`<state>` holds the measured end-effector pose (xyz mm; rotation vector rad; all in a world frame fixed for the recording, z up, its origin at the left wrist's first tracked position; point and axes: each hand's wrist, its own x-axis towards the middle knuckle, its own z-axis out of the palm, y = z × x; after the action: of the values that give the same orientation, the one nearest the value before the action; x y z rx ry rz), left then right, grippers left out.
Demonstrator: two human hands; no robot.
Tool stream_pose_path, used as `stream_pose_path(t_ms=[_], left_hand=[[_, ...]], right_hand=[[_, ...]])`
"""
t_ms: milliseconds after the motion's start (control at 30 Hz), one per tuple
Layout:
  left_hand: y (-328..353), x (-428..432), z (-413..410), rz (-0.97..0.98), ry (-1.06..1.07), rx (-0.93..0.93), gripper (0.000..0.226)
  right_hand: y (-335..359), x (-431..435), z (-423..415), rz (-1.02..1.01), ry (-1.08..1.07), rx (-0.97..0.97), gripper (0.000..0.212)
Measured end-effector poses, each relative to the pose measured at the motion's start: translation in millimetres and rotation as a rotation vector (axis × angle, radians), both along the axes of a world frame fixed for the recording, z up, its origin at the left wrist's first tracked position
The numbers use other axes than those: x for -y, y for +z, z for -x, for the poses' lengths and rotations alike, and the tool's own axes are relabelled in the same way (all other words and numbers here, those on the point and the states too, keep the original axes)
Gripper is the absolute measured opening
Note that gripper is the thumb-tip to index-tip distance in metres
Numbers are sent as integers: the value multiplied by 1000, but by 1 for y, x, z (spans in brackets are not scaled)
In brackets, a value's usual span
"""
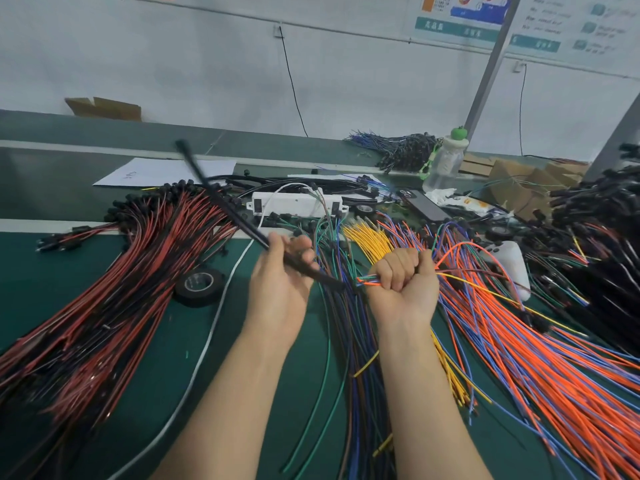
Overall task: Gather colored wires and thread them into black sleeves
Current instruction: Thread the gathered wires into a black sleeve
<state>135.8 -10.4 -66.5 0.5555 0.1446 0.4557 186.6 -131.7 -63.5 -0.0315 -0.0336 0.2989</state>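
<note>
Hands hold the parts end to end for threading: left hand [280,289] grips black sleeve [242,220], right hand [403,278] clutches colored wires [367,280].

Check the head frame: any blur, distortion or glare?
Head view: the black sleeve smears with motion blur toward its far tip; left hand and right hand, gripping the wire bundle, are sharp; wide-angle distortion tilts the grey post; lighting flat, no strong glare.

L hand [277,289] & R hand [403,282] both bare; forearms [225,393] bare too, to btm edge.
</note>
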Motion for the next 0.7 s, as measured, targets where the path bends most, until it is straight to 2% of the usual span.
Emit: stream_pose_path(t_ms=[133,400,600,700], left_hand=[[-2,-1,-1,-99,146,-70,29],[-9,7,0,-190,109,-59,30],[-10,11,1,-304,119,-127,25],[-12,12,3,-386,-11,-146,15]], right_hand=[[0,-6,3,-36,68,43,61],[1,-7,4,-31,75,42,61],[1,-5,4,-29,29,6,56],[1,-3,2,-2,-28,-24,53]])
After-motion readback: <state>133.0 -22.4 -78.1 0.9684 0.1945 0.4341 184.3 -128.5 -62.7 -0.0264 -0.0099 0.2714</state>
